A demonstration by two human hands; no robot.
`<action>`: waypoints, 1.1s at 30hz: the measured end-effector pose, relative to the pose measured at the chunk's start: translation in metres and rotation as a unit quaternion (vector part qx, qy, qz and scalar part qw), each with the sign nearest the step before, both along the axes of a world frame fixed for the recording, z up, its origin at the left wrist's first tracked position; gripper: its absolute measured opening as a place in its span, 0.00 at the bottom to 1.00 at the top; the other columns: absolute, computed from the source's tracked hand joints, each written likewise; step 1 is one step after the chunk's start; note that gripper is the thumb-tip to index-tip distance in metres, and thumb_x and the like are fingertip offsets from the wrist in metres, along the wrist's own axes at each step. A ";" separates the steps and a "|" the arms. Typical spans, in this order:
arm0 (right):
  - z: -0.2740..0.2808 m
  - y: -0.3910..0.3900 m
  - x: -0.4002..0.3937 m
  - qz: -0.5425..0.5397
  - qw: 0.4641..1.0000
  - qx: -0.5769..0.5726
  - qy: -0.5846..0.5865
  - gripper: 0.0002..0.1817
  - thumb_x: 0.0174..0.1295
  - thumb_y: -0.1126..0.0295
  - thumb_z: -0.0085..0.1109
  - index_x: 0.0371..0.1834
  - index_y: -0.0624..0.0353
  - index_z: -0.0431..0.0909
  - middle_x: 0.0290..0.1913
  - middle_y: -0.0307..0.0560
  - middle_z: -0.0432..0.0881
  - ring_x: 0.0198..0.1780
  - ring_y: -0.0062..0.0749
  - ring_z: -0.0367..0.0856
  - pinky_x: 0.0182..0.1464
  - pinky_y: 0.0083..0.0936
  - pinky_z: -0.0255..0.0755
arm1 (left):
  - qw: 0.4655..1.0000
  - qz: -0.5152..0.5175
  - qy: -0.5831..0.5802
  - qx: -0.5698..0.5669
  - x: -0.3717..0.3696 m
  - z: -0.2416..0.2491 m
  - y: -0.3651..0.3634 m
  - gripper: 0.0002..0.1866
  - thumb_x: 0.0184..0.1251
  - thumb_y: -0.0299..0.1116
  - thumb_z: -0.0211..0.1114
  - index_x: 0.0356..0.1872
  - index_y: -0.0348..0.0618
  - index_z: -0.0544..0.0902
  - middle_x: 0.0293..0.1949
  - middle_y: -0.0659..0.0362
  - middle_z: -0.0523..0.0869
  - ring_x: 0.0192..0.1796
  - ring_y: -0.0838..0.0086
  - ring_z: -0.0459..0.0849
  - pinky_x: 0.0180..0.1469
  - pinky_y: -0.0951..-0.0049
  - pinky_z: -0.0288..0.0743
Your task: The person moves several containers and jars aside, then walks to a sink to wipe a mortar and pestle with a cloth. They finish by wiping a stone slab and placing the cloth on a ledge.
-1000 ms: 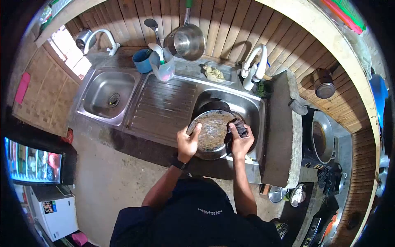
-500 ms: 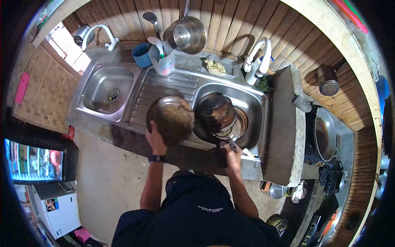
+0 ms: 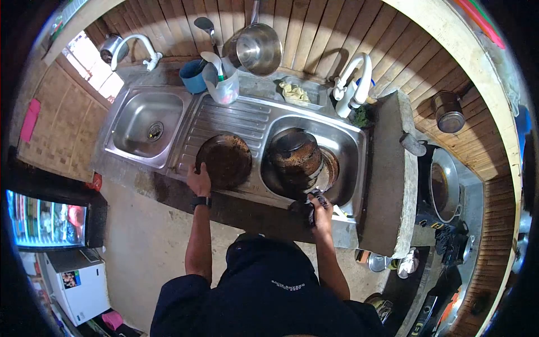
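My left hand is closed on the lower left edge of a round, dark, stained pan, which is over the ribbed drainboard. In my right hand, at the front edge of the right basin, is a dark crumpled cloth. A blackened pot sits in that basin, bottom up, with a stained metal dish partly showing beside it.
The left basin has a white faucet behind it. Another white faucet rises behind the right basin. A utensil holder and blue container stand at the back. A concrete divider borders the right side.
The round pan has moved left with my left hand, and its dark stained face now shows. My right hand has shifted slightly down, still with the dark cloth.
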State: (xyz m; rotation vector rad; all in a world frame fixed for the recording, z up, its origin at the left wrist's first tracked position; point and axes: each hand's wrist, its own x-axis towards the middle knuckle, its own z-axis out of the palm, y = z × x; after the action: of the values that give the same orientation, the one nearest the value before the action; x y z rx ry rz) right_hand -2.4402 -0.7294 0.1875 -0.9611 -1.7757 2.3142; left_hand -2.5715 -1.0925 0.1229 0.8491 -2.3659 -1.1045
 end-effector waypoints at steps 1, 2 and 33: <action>0.008 -0.003 -0.002 0.001 1.000 -0.029 -0.012 0.07 0.61 0.73 0.63 0.40 0.64 0.84 0.34 0.35 0.82 0.35 0.20 0.77 0.39 0.20 0.70 | 0.999 -0.016 -0.026 -0.018 0.001 -0.001 -0.003 0.30 0.63 0.51 0.68 0.54 0.33 0.81 0.52 0.42 0.85 0.54 0.49 0.83 0.56 0.55 0.76; 0.008 -0.004 -0.004 -0.002 1.000 -0.025 -0.008 0.07 0.61 0.73 0.63 0.39 0.64 0.84 0.34 0.35 0.82 0.35 0.20 0.77 0.39 0.20 0.70 | 0.997 -0.032 -0.052 -0.036 0.001 -0.003 -0.007 0.29 0.62 0.51 0.69 0.53 0.35 0.82 0.51 0.43 0.85 0.53 0.49 0.84 0.55 0.54 0.76; -0.035 0.020 -0.027 0.090 0.958 0.269 0.037 0.12 0.54 0.72 0.69 0.40 0.64 0.84 0.32 0.45 0.87 0.34 0.23 0.82 0.42 0.26 0.75 | 0.745 -0.627 0.033 -0.226 -0.097 -0.004 0.229 0.43 0.61 0.57 0.65 0.70 0.40 0.65 0.62 0.38 0.75 0.58 0.43 0.79 0.57 0.51 0.78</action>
State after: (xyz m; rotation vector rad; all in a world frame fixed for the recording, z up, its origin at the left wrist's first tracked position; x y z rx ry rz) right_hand -2.4674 -0.7094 0.1527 -0.6320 -2.3540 1.7453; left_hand -2.6688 -0.8634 0.1185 -1.1393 -2.8417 -0.7452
